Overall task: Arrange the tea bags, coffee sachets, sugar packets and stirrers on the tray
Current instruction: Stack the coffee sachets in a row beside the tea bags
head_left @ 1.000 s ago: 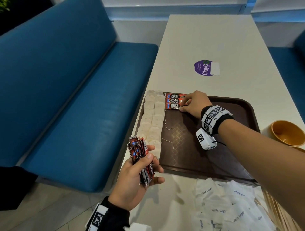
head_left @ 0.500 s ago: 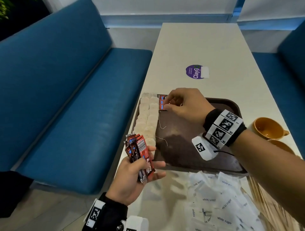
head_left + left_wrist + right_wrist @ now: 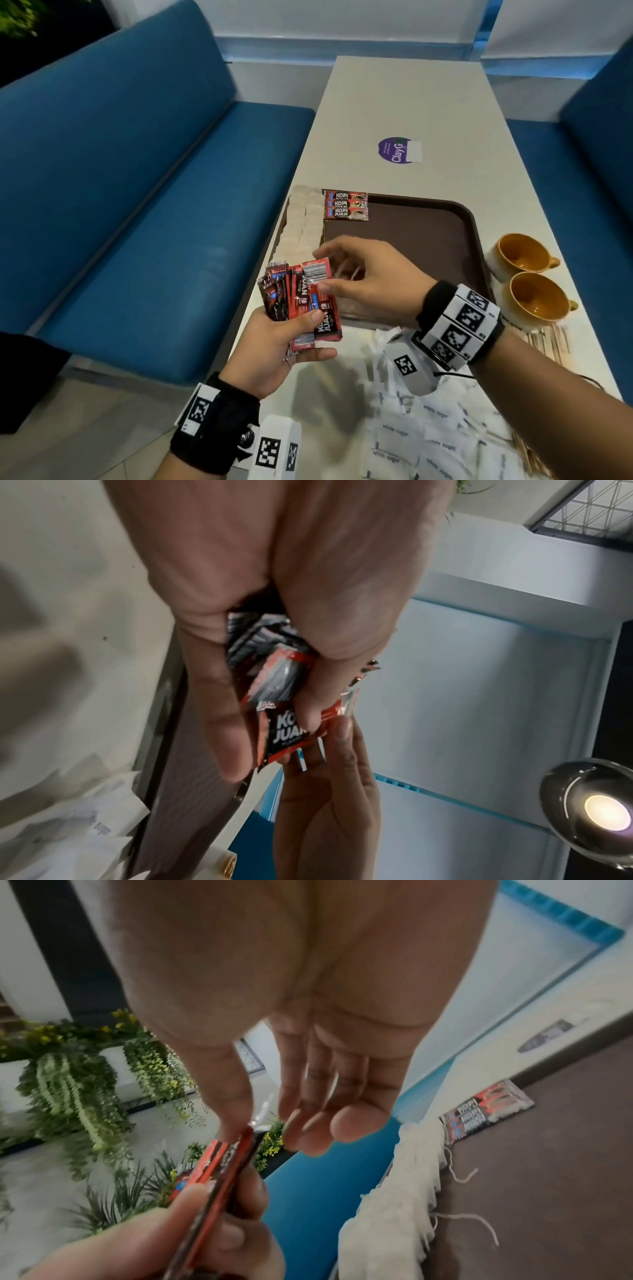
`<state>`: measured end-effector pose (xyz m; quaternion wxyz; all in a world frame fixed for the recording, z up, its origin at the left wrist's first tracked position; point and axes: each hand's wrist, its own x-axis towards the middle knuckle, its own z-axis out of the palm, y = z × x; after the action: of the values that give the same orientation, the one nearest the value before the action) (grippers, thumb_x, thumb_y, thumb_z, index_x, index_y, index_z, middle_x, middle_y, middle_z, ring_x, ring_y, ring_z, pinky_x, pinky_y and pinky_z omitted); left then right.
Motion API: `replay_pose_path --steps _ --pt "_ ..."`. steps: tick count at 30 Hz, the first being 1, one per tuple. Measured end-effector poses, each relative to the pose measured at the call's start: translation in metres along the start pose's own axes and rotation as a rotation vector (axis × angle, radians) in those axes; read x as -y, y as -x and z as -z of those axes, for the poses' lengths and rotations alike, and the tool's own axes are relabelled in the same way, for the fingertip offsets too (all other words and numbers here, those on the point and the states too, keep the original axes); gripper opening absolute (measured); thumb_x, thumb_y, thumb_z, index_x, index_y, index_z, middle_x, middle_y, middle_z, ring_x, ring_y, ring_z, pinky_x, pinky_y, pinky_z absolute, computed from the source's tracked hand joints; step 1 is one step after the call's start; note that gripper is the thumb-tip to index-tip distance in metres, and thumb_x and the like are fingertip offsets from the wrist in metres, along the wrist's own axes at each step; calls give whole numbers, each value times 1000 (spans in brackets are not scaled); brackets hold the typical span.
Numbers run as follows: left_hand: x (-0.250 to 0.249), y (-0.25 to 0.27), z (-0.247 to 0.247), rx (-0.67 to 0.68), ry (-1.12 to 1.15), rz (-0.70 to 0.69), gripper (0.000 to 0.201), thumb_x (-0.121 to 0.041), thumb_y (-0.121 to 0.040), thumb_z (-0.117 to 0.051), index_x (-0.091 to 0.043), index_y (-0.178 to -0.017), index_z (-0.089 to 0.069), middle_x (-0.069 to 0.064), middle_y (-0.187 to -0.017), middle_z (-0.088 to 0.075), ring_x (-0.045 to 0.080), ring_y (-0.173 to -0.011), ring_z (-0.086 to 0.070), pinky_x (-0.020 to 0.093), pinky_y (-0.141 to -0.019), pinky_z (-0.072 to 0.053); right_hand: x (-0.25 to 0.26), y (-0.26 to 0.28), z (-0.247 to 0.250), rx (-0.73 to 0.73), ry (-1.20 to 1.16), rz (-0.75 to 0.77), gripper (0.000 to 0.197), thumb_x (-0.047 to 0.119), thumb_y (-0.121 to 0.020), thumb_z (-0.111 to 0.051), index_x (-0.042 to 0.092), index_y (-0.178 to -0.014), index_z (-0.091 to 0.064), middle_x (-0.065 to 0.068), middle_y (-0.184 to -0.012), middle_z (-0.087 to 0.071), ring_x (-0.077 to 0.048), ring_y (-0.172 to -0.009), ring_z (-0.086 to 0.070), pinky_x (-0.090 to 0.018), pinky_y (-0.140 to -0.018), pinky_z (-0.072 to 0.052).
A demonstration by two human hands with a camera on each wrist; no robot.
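Hands [image 3: 318,308] around coffee sachets [image 3: 301,301]

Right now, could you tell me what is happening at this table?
A person is laying out a tray. The left hand holds a stack of coffee sachets, and the right hand pinches the top one. Three sachets lie beside the tea bags; sugar packets wait on the table.

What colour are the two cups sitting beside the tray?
The two ceramic cups are mustard yellow inside and pale cream outside, seen best in the head view.
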<state>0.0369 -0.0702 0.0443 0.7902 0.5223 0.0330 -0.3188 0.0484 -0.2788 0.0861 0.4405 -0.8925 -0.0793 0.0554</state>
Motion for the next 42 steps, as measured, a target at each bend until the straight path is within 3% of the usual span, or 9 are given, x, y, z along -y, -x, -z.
replay_pose_path --steps 6,10,16,20,24,29,32,36,42 --pt "7 0 0 -69 -23 -11 20 -19 -83 -74 -7 -98 -71 11 -93 -71 22 -81 -67 48 -73 -62 1 13 -4 -36 -263 -59 19 14 -83 -85 10 -91 -69 -6 -88 -77 -17 -77 -72 -37 -78 -60" --pt "8 -7 3 -161 12 -24 35 -29 -76 -78 -7 -99 -63 5 -85 -60 18 -74 -61 38 -70 -59 4 16 0 -171 -149 -10 17 16 -80 -81 18 -80 -65 -1 -79 -72 -20 -70 -64 -42 -74 -58" --pt "-1 -4 -12 -32 143 -56 27 -29 -89 -65 -4 -98 -66 12 -95 -74 25 -84 -73 43 -79 -62 8 22 -15 -110 69 139 18 9 -77 -82 22 -84 -72 14 -83 -59 -5 -71 -56 -14 -66 -44" --pt "-1 -7 -9 41 137 -103 28 5 -84 -72 -11 -83 -50 14 -92 -71 29 -90 -74 43 -81 -60 4 25 -23 -63 202 199 16 20 -83 -78 27 -97 -75 11 -96 -62 -6 -87 -59 -25 -80 -51" --pt "4 -13 -2 -82 48 -134 36 20 -86 -59 -14 -79 -49 13 -80 -63 27 -72 -70 31 -64 -57 4 30 -17 -65 110 184 22 6 -83 -71 25 -92 -76 13 -87 -66 -5 -79 -59 -10 -71 -44" --pt "5 -17 5 -183 -52 -207 31 12 -84 -70 -13 -84 -52 13 -74 -60 24 -63 -64 28 -59 -51 -10 24 -6 -388 -6 37 16 20 -82 -82 29 -88 -70 6 -97 -57 -10 -78 -59 -19 -71 -48" --pt "2 -18 7 -165 -124 -231 28 -1 -74 -74 -12 -86 -51 9 -72 -63 25 -62 -64 29 -58 -50 -14 23 -1 -351 -171 -29 20 23 -83 -85 26 -92 -68 6 -102 -65 -12 -86 -67 -34 -81 -58" --pt "0 -16 7 -86 -237 -212 33 10 -80 -74 -10 -84 -48 8 -71 -67 31 -65 -68 32 -60 -52 -17 23 -8 -236 -323 -27 22 8 -83 -82 21 -91 -67 -6 -91 -75 -29 -85 -73 -57 -85 -58" --pt "-1 -8 1 6 -425 -99 46 5 -90 -70 -31 -62 -73 15 -92 -72 28 -77 -69 37 -73 -58 -12 23 -7 -248 -448 -59 39 -4 -71 -64 18 -103 -58 5 -95 -64 -22 -71 -53 -38 -65 -48"
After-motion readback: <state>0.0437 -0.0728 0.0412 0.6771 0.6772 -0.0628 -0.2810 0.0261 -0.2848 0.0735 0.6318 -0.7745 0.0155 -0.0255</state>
